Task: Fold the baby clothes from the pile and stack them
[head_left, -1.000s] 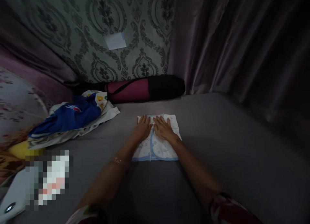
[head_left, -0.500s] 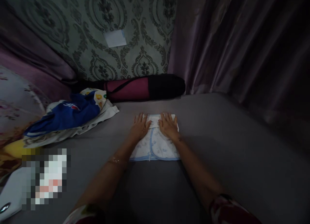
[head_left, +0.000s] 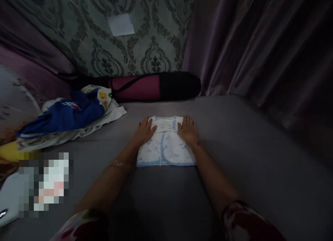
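A small white baby shirt (head_left: 174,148) with blue edging and a faint blue print lies flat on the grey bed sheet (head_left: 234,140). Its sleeves are folded inward across the upper part, and a thin white tie hangs at the lower front edge. My left hand (head_left: 144,131) rests flat on the upper left side of the shirt, fingers stretched out and thumb spread inward. On the upper right side lies my right hand (head_left: 188,130), palm down with its fingers extended. Both hands press on the cloth without grasping it.
A heap of clothes with a blue garment (head_left: 65,116) lies to the left. Against the patterned wall is a long pink and black bag (head_left: 140,87). Purple curtains (head_left: 223,43) hang at the right. A white device (head_left: 13,196), partly pixelated, sits at the lower left.
My hands have slid apart toward the shirt's two sides, uncovering more of its folded top. The view has tilted slightly downward.
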`<state>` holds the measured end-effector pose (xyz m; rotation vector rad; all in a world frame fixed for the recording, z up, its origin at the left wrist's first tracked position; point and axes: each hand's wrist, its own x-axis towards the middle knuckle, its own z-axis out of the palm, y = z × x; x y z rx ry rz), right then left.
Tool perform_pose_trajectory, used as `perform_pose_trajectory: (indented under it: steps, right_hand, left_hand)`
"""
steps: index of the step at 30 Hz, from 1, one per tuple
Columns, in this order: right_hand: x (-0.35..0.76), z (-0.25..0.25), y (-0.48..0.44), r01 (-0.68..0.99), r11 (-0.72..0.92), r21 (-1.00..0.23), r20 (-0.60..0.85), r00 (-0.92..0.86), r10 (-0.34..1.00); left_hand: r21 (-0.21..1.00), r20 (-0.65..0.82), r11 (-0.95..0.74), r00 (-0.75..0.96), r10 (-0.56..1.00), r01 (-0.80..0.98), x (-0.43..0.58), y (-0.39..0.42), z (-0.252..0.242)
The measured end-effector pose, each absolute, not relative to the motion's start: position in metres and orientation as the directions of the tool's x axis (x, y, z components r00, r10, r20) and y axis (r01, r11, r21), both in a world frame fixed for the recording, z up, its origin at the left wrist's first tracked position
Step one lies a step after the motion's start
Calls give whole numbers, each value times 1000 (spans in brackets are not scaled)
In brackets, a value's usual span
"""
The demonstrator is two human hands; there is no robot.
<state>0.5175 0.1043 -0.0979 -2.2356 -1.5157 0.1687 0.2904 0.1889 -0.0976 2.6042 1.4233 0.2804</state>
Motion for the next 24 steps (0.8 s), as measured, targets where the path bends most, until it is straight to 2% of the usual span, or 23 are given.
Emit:
perform_pose_trajectory:
  steps: [2,6,8,12,17,21,24]
  right_hand:
    - [519,-96,103,857,-295,-422,139,383,913]
    - [512,-83,88,856,-298,-422,103,372,923]
    - [499,-79,72,891,-232,-391,118,299,947]
    - [469,-82,37,938,0,-347,77,29,997]
    - [456,-77,13,940,29,-339,24,-22,999]
    - [450,-73,-13,954,103,-282,61,-90,994]
    - [443,-76,-28,963,144,-229,91,-126,988]
  left_hand:
    - [208,81,-528,524,848,823,292,186,-90]
    - [154,165,-583,561,811,798,299,162,-68]
    - [187,131,-638,624,770,747,302,140,-64]
    - [254,42,-720,737,675,645,300,98,-74]
    - [291,-11,-692,726,688,660,294,76,-81]
    - [184,32,-704,712,702,686,284,59,-79]
    - [124,3,-682,687,726,720,279,46,-83]
